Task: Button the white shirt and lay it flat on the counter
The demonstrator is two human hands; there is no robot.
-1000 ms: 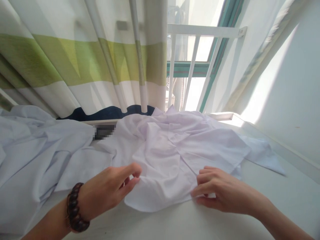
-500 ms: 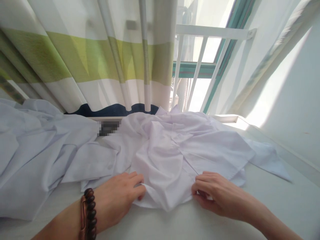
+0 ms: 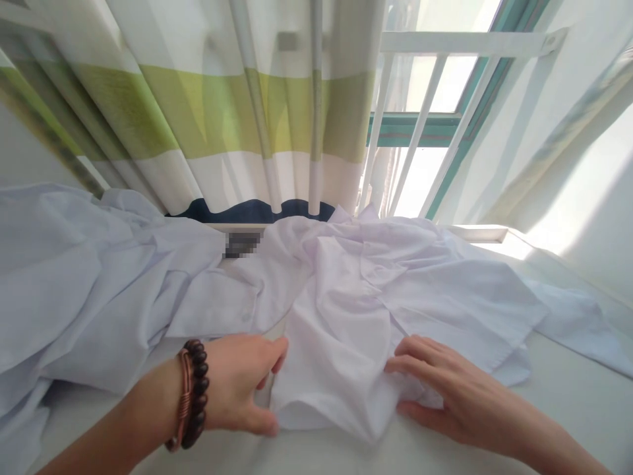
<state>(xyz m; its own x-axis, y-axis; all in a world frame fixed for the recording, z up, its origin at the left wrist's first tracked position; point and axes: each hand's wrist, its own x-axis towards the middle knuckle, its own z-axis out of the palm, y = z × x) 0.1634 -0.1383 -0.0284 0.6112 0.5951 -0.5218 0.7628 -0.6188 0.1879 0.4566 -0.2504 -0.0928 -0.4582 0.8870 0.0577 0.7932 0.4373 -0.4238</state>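
Note:
A crumpled white shirt (image 3: 376,297) lies spread on a white tabletop (image 3: 568,409) in front of me. My left hand (image 3: 242,382), with a brown bead bracelet (image 3: 190,396) at the wrist, curls round the left edge of the shirt's near hem, thumb low and fingers above. My right hand (image 3: 445,389) rests on the right side of the same near fold. Its fingers lie over the cloth and its thumb is tucked under, pinching the fabric. The two hands sit about a shirt-fold apart.
A heap of pale blue-white cloth (image 3: 84,290) covers the table's left side. Behind hangs a green, white and navy striped curtain (image 3: 222,119), beside a window with white bars (image 3: 420,132). A white wall (image 3: 583,171) runs along the right.
The view has swung left and up. Both hands have slid slightly right along the near hem, and the shirt's lower fold has been drawn in and bunched between them.

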